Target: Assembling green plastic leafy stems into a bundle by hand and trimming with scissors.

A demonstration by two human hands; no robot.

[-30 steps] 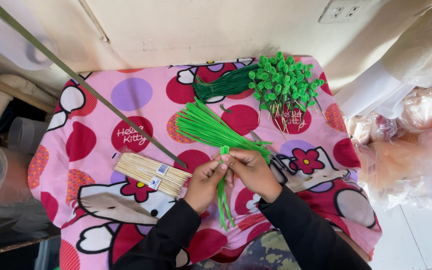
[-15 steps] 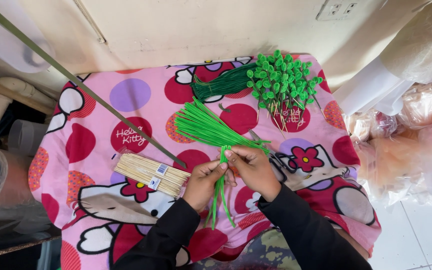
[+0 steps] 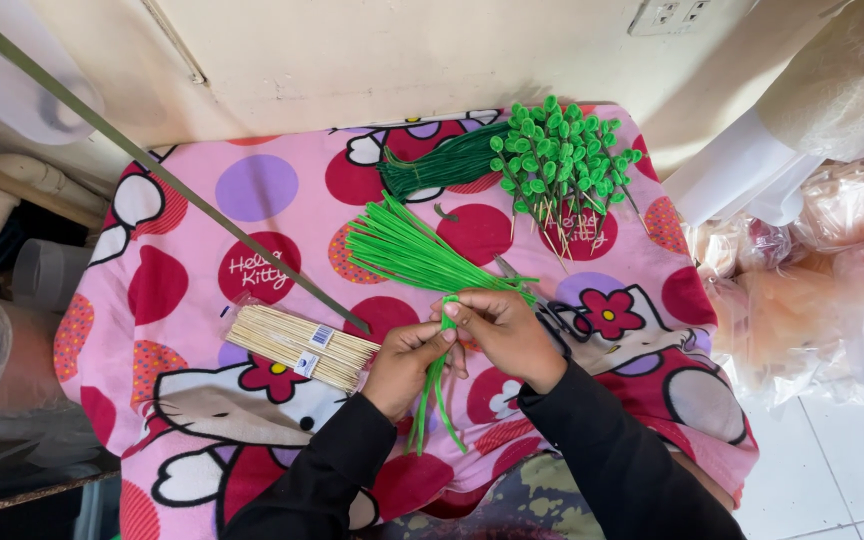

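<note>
Pink cloth (image 3: pixel 182 330) with red and purple dots and cartoon cats covers the work surface, set against a cream wall (image 3: pixel 402 50); white floor tiles (image 3: pixel 842 470) show at lower right beside clear plastic bags (image 3: pixel 832 260). A long thin green rod (image 3: pixel 152 165) slants across the cloth. A bundle of pale wooden sticks (image 3: pixel 297 347) lies just beside the left hand (image 3: pixel 407 362). Loose fuzzy green stems (image 3: pixel 412 250) fan out above the hands, and a cluster of finished green stems with curled tips (image 3: pixel 562 160) rests at the top. Both hands meet, the left hand and right hand (image 3: pixel 502 330) pinched together on one green stem (image 3: pixel 435 385), which hangs down between the wrists. Since the earlier frame its upper end sits lower, tucked into the fingertips.
</note>
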